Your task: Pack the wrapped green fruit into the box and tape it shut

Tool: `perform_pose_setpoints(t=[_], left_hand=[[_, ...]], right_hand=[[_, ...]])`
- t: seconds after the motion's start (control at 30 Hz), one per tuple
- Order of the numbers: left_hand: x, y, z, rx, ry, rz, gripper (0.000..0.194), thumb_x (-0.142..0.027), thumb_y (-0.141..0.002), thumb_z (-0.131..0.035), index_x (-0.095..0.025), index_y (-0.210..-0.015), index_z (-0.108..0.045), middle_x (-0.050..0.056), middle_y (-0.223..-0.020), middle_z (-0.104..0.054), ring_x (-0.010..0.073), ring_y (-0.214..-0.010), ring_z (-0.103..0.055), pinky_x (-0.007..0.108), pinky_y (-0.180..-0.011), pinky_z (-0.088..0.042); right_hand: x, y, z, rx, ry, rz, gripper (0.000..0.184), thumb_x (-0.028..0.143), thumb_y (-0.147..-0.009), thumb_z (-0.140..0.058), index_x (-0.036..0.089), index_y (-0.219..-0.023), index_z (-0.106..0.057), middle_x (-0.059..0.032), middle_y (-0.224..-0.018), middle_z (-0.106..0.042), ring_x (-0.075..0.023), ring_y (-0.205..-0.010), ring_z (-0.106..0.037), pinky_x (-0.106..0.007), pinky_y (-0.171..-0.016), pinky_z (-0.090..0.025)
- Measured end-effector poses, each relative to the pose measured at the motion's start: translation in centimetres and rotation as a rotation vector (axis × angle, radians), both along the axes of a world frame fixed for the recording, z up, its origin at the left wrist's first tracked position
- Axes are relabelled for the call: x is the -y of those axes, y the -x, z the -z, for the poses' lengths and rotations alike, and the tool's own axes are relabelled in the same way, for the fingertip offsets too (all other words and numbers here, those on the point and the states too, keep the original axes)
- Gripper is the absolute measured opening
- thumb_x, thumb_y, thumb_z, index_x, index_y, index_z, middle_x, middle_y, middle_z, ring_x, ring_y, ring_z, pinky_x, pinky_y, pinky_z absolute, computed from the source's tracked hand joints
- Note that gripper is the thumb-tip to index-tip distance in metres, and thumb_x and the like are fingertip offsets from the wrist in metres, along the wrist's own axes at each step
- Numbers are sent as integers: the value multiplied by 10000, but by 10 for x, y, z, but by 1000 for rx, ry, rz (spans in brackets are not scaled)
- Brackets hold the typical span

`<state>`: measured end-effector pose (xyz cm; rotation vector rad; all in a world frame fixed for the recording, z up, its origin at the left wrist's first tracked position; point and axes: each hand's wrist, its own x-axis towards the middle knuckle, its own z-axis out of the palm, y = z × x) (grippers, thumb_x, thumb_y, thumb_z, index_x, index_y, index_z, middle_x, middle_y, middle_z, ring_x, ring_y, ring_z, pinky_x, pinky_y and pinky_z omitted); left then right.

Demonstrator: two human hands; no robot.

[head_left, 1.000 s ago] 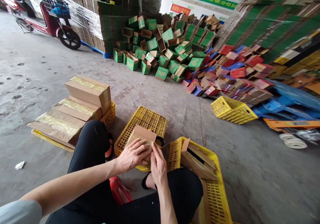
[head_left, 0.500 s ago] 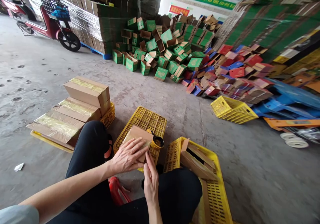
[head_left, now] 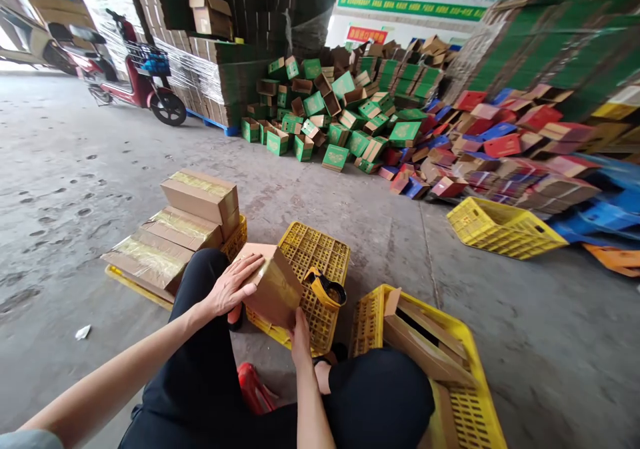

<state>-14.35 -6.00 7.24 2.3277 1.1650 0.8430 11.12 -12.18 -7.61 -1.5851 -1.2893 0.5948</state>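
A brown cardboard box (head_left: 277, 289) with clear yellowish tape is held tilted between my hands, over an upturned yellow plastic crate (head_left: 320, 242). My left hand (head_left: 233, 287) lies against the box's upper left side, thumb and fingers spread along it. At the lower right corner my right hand (head_left: 301, 337) grips the box, its fingers partly hidden beneath. A yellow and black tape dispenser (head_left: 326, 290) rests on the crate, just right of the box.
Taped boxes (head_left: 185, 227) are stacked at the left on yellow crates. Right of my knee, a yellow crate (head_left: 480, 395) holds cardboard boxes. Another yellow crate (head_left: 505, 229) stands farther right. Heaped green boxes (head_left: 335, 157) and a parked red scooter (head_left: 133, 89) are behind.
The box has turned and tilted up, moving left and showing its long side. My left hand has shifted to its left side, my right hand to its lower corner. The view has swung left.
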Motion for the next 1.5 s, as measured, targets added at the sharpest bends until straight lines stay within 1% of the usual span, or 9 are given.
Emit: perform_pose_setpoints(t=[0.13, 0.23, 0.37, 0.47, 0.57, 0.7, 0.87, 1.27, 1.5], left_hand=[[6, 7, -1, 152, 127, -99, 784, -673, -986, -528, -236, -1624, -397, 100, -1673, -393, 325, -1578, -296, 527, -1307, -212], [20, -2, 8, 329, 249, -130, 781, -615, -993, -562, -223, -1638, -364, 103, -1692, -352, 326, -1580, -288, 522, -1303, -228], [34, -30, 50, 466, 445, -134, 766, -580, -1016, -509, -248, -1667, -279, 80, -1666, -403, 330, -1537, -383, 549, -1268, -308], [35, -50, 93, 398, 567, -243, 763, -550, -1010, -483, -176, -1651, -309, 143, -1642, -434, 345, -1522, -405, 571, -1263, -295], [33, -59, 128, 350, 489, -297, 760, -532, -986, -504, -163, -1630, -339, 159, -1665, -390, 331, -1568, -314, 541, -1286, -250], [34, -63, 150, 310, 420, -284, 738, -489, -1009, -451, -168, -1647, -264, 165, -1722, -257, 299, -1607, -198, 520, -1297, -218], [35, -65, 158, 370, 493, -325, 779, -472, -1005, -456, -169, -1667, -178, 189, -1719, -248, 315, -1606, -201, 555, -1296, -181], [33, -61, 151, 622, 629, -324, 648, -384, -990, -480, -199, -1604, -393, 126, -1673, -387, 296, -1585, -284, 571, -1298, -196], [34, -53, 140, 622, 715, -297, 620, -473, -1075, -290, -172, -1606, -400, 131, -1663, -399, 286, -1538, -390, 537, -1212, -413]], right_hand=[[10, -8, -12, -155, 50, 15, 686, 630, -1034, -287, 199, -1420, -655, -126, -1072, -814, -239, -922, -785, -350, -713, -609], [30, -33, -23, -244, 127, 89, 698, 623, -972, -490, 177, -1502, -575, -145, -1278, -760, -273, -1107, -752, -387, -866, -610], [51, -67, -33, -148, 157, 310, 809, 659, -927, -556, 155, -1558, -505, -153, -1393, -698, -311, -1203, -705, -398, -957, -584], [54, -73, -31, 38, 121, 320, 807, 682, -946, -506, 143, -1547, -520, -174, -1297, -746, -323, -1104, -740, -412, -904, -593], [51, -65, -29, 233, 89, 270, 801, 700, -995, -370, 104, -1483, -588, -221, -1365, -696, -341, -1186, -702, -457, -973, -565], [50, -51, -37, 456, -20, 295, 690, 638, -1028, -397, 134, -1430, -643, -245, -1529, -552, -387, -1410, -525, -591, -1148, -413], [39, -30, -48, 575, 102, 196, 741, 626, -1050, -313, 81, -1471, -586, -303, -1521, -535, -460, -1526, -345, -785, -1172, -213], [-9, 56, -43, 582, 117, -148, 616, 444, -1107, -252, 71, -1504, -539, -257, -1538, -541, -358, -1506, -436, -623, -1224, -313], [-30, 88, -56, 633, 184, -363, 551, 190, -1056, -316, 110, -1587, -440, -171, -1632, -446, -331, -1554, -359, -561, -1256, -313]])
